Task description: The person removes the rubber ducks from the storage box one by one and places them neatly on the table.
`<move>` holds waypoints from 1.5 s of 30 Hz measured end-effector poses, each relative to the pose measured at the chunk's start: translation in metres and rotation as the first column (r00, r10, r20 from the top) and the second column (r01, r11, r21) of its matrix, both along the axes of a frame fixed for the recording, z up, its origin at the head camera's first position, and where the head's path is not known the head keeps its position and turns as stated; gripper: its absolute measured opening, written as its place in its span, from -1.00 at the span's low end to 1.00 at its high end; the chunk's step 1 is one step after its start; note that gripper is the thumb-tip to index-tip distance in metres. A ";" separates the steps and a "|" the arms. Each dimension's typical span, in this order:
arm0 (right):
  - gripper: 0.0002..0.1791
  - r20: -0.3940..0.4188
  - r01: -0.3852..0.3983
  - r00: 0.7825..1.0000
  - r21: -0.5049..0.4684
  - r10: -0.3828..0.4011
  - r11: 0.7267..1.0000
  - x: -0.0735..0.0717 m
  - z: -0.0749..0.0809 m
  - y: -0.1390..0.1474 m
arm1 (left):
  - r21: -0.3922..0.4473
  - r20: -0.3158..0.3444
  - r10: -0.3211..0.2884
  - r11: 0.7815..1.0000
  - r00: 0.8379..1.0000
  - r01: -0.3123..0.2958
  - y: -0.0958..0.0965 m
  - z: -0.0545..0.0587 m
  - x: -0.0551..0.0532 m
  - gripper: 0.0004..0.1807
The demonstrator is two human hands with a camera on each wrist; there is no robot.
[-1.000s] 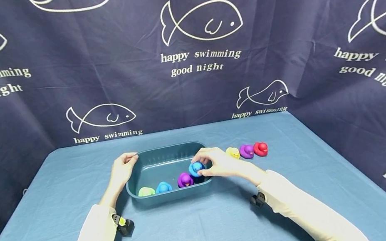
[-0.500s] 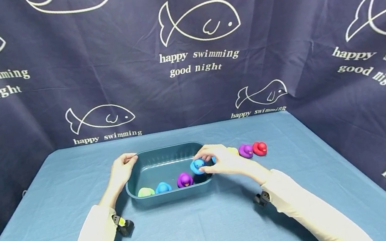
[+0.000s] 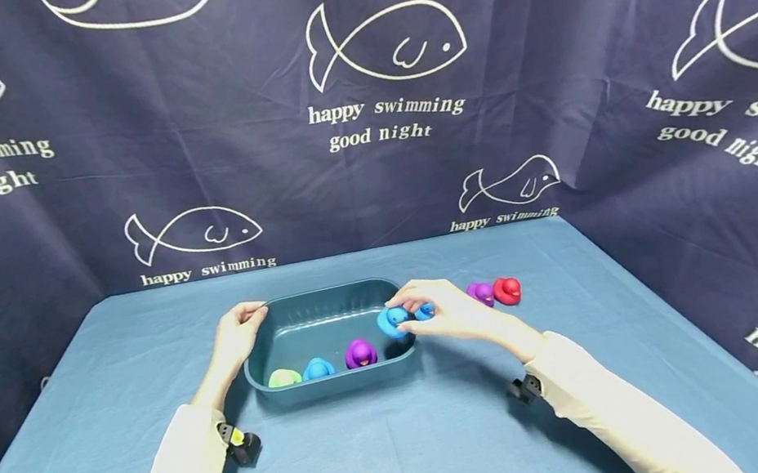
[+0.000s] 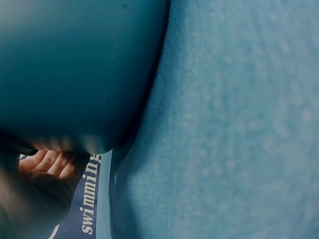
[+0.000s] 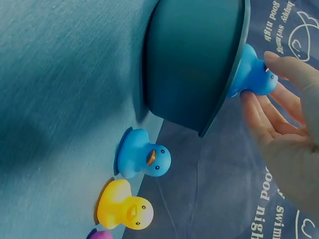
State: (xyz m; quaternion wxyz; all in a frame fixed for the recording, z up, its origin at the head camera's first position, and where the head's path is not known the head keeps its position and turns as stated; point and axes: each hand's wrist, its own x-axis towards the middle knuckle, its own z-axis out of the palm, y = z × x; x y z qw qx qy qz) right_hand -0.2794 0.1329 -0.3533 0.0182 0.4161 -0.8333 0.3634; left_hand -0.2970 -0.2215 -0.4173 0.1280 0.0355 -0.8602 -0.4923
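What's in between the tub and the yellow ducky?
A blue rubber duck sits between the teal tub and the yellow rubber duck. You can see it in the right wrist view.

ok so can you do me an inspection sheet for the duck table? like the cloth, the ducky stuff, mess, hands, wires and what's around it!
Surface: blue cloth, lightly creased.
Tub: dark teal tub; along its near side, a light green toy, mostly hidden, a blue duck and a purple duck.
Ducks outside, to the tub's right: another blue duck, yellow duck, second purple duck, red duck.
Clutter: nothing seen.
Left hand: grips the tub's left rim.
Right hand: pinches a third blue duck at the tub's right end.
Cables: nothing seen.
Surroundings: dark blue curtain with white fish and words.
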 end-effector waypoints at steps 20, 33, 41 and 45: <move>-0.60 -0.013 -0.016 1.000 -0.037 0.016 0.999 0.003 0.005 0.025 | -0.034 -0.001 -0.003 0.999 1.000 0.003 -0.002 0.000 -0.001 -0.67; -0.60 -0.077 0.023 0.997 -0.033 -0.025 0.999 0.006 0.001 0.040 | -0.046 -0.009 -0.024 0.999 1.000 0.024 -0.002 0.000 0.000 -0.68; -0.60 -0.098 0.041 0.994 -0.034 -0.044 0.999 0.004 -0.008 0.049 | -0.059 -0.013 -0.014 0.998 1.000 0.014 -0.001 0.001 0.000 -0.68; -0.63 -0.092 0.047 0.995 -0.008 -0.047 0.999 0.004 -0.012 0.054 | -0.060 -0.018 -0.009 0.998 1.000 0.008 -0.001 0.001 0.001 -0.69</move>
